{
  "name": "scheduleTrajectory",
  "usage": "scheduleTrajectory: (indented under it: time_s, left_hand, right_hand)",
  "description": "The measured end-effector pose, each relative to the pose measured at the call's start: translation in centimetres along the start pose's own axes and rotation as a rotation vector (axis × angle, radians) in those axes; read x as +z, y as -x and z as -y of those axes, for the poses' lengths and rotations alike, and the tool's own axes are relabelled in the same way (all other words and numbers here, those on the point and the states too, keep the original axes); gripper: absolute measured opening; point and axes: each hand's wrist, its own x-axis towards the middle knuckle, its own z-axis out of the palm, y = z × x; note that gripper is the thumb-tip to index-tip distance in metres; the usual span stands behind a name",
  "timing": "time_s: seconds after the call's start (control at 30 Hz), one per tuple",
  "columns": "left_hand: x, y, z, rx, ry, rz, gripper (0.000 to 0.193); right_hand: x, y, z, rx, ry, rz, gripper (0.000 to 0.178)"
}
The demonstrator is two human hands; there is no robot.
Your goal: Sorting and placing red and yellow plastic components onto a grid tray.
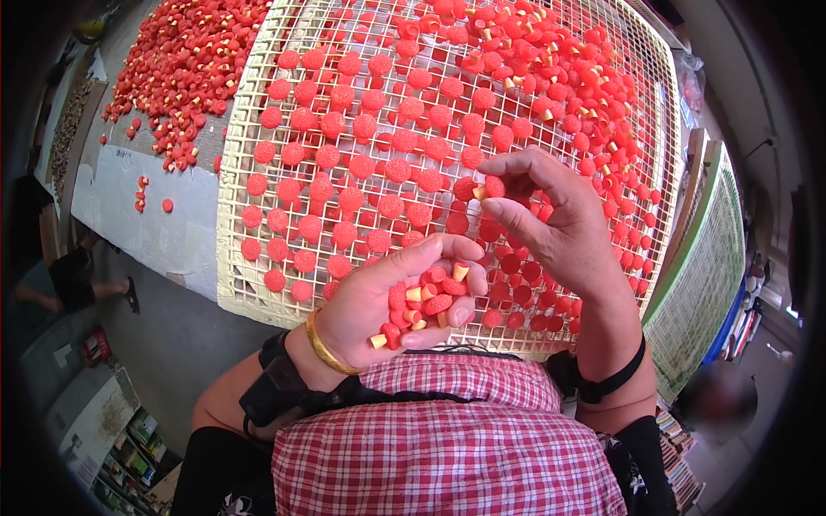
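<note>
My left hand (pixel 387 297) is cupped palm up just over the near edge of a cream wire mesh tray (pixel 231 215), holding a handful of small red mushroom-shaped pieces with yellow stems (pixel 426 301). My right hand (pixel 551 215) hovers above the tray and pinches one red piece (pixel 492 187) between thumb and fingertips. Rows of red pieces (pixel 361 172) stand cap up across the left part of the mesh. A loose heap of the same pieces (pixel 533 60) covers the far right part.
Another pile of red pieces (pixel 181 69) lies on a grey table (pixel 129 198) left of the tray. More mesh trays (pixel 701 267) lean at the right. A seated person's leg (pixel 69 288) shows at lower left, with shelves of goods (pixel 120 447) below.
</note>
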Motion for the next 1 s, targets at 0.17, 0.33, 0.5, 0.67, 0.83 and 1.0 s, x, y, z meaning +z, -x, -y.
scheduleTrajectory:
  time_s: [0.17,0.33,0.5,0.67,0.83,1.0]
  left_hand:
    - [0.01,-0.16,-0.03,-0.034,-0.018,-0.013,0.040]
    - [0.08,-0.15,0.01,-0.038,-0.061,-0.015,0.038]
    - [0.16,-0.27,0.14,-0.034,-0.084,-0.013,0.039]
    - [0.04,-0.25,0.07,-0.041,-0.095,-0.019,0.040]
    - [-0.16,-0.34,0.02,-0.043,-0.125,0.000,0.041]
    - [-0.10,-0.45,0.05,-0.047,-0.127,-0.005,0.041]
  right_hand:
    - [0.04,-0.16,-0.52,-0.008,-0.001,-0.006,0.030]
    - [0.17,-0.19,-0.72,-0.041,0.057,-0.032,0.028]
    - [0.19,-0.14,-0.66,-0.024,0.075,-0.049,0.027]
    - [0.28,-0.25,-0.81,-0.020,0.082,-0.051,0.027]
    - [0.25,-0.35,-0.78,-0.007,0.095,-0.051,0.028]
    - [0.37,-0.32,-1.03,-0.020,0.085,-0.045,0.025]
